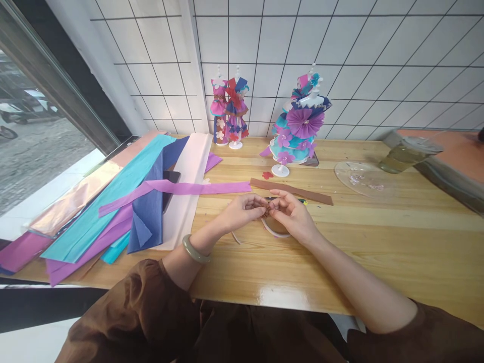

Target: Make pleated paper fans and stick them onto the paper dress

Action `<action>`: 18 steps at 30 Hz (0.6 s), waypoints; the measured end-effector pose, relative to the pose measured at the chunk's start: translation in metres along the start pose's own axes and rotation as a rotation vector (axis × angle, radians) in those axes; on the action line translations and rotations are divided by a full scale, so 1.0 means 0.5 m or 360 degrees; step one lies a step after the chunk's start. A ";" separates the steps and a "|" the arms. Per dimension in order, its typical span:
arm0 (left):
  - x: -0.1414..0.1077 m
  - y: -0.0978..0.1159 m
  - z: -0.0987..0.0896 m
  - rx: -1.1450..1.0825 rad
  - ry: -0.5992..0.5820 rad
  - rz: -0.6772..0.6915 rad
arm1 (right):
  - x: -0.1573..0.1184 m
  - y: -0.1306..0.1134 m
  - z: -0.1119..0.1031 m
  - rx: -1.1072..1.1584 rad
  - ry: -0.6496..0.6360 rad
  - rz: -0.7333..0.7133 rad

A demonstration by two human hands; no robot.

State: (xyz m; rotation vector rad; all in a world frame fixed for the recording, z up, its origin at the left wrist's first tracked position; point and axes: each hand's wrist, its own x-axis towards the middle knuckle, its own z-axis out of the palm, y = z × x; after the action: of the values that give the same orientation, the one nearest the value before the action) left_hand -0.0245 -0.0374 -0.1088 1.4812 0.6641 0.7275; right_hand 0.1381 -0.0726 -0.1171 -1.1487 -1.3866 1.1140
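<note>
My left hand [246,210] and my right hand [293,214] meet above the middle of the table, both with fingertips pinched together. Between them shows a bit of small brown material [267,207], mostly hidden by the fingers; it looks like gathered paper. Under my right hand lies a pale ring [275,233], partly covered, possibly a tape roll. A thin cord-like strip [236,238] rests on the wood below my left hand. Just beyond the hands lie a purple crepe paper strip [219,188] and a brown paper strip [298,192]. A dark pen-like tool with a yellow-green end [304,201] is half hidden behind my right hand.
Coloured crepe paper sheets [109,191] pile up at the left, with a dark phone [170,184] among them. Small dress forms in paper dresses [229,108] [302,123] stand against the tiled wall. At right are a clear plate [359,179] and a lidded cup [406,154].
</note>
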 end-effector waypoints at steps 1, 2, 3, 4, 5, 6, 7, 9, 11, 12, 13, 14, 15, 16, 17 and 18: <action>-0.001 0.001 0.002 0.0045 0.0003 0.0031 | -0.001 0.000 0.001 -0.0011 -0.0011 -0.0002; -0.001 0.002 0.003 0.0085 0.0013 0.0054 | -0.001 -0.001 0.003 -0.0012 -0.0019 -0.0004; -0.001 0.002 0.004 0.0116 0.0027 0.0066 | -0.001 -0.002 0.004 -0.0004 -0.0025 -0.0005; -0.001 0.001 0.004 0.0133 0.0044 0.0069 | -0.002 -0.003 0.004 0.0007 -0.0026 -0.0004; -0.001 -0.001 0.004 0.0132 0.0061 0.0067 | -0.002 -0.004 0.005 0.0019 -0.0022 -0.0001; 0.000 -0.002 0.003 0.0115 0.0079 0.0061 | -0.002 -0.005 0.005 0.0028 -0.0012 0.0003; 0.001 -0.004 0.001 0.0081 0.0095 0.0046 | -0.002 -0.006 0.004 0.0037 0.0000 0.0009; 0.004 -0.007 -0.003 -0.0009 0.0141 -0.0007 | -0.001 -0.006 0.002 0.0074 0.0029 0.0025; 0.005 -0.007 -0.007 -0.0099 0.0188 -0.0079 | 0.000 -0.005 0.000 0.0117 0.0050 0.0053; 0.006 -0.007 -0.008 -0.0137 0.0201 -0.0117 | 0.001 -0.005 -0.001 0.0131 0.0053 0.0068; 0.006 -0.006 -0.008 -0.0176 0.0206 -0.0152 | 0.001 -0.005 -0.001 0.0140 0.0054 0.0083; 0.006 -0.005 -0.008 -0.0218 0.0205 -0.0183 | 0.001 -0.005 -0.002 0.0149 0.0054 0.0096; 0.006 -0.004 -0.008 -0.0263 0.0202 -0.0212 | 0.002 -0.006 -0.003 0.0164 0.0056 0.0106; 0.005 -0.003 -0.008 -0.0311 0.0206 -0.0237 | 0.002 -0.007 -0.003 0.0190 0.0060 0.0116; 0.005 -0.001 -0.008 -0.0359 0.0218 -0.0259 | 0.002 -0.009 -0.004 0.0223 0.0068 0.0129; 0.004 0.000 -0.008 -0.0407 0.0232 -0.0276 | 0.001 -0.010 -0.005 0.0258 0.0081 0.0143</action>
State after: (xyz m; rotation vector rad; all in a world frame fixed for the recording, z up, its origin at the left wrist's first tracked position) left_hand -0.0262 -0.0334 -0.1089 1.1299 0.7695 0.7605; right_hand 0.1403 -0.0724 -0.1117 -1.1230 -1.1924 1.2290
